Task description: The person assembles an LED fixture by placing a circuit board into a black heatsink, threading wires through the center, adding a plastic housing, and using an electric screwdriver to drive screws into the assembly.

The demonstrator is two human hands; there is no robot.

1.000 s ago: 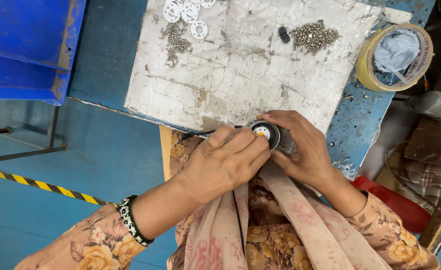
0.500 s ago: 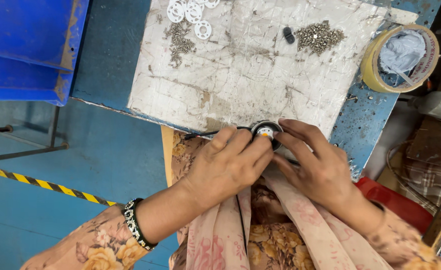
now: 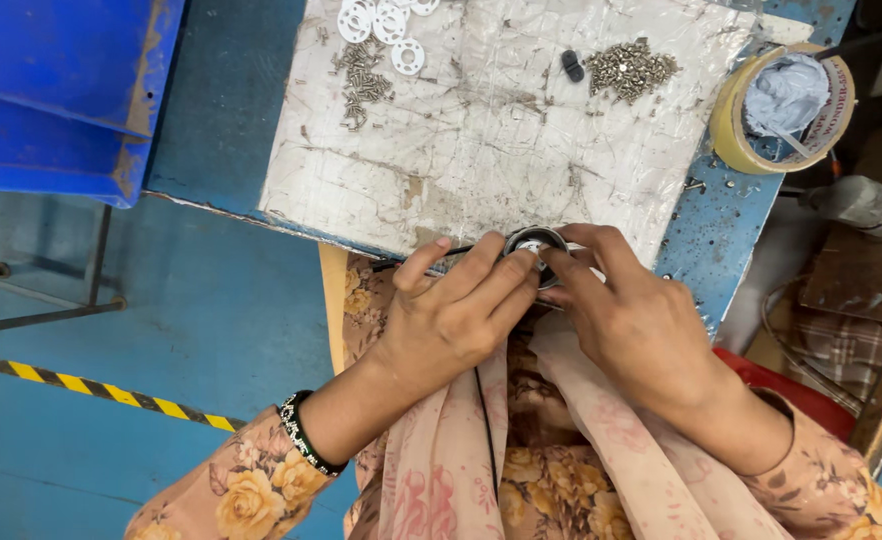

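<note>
A small round dark metal part (image 3: 534,243) with a pale centre sits at the near edge of the white plastic-covered work board (image 3: 491,130). My left hand (image 3: 451,315) pinches it from the left with thumb and fingers. My right hand (image 3: 631,325) grips it from the right, fingertips on its rim. Both hands meet over the part, and most of it is hidden by the fingers.
On the board lie white plastic rings (image 3: 386,25), a heap of small screws (image 3: 359,80), a second screw pile (image 3: 629,68) and a small black piece (image 3: 571,65). A tape roll holding grey paste (image 3: 783,105) stands at right. A blue bin (image 3: 56,90) is at left.
Both hands shifted slightly up toward the board's edge, and the fingers closed in more tightly over the round part, covering more of its pale centre.
</note>
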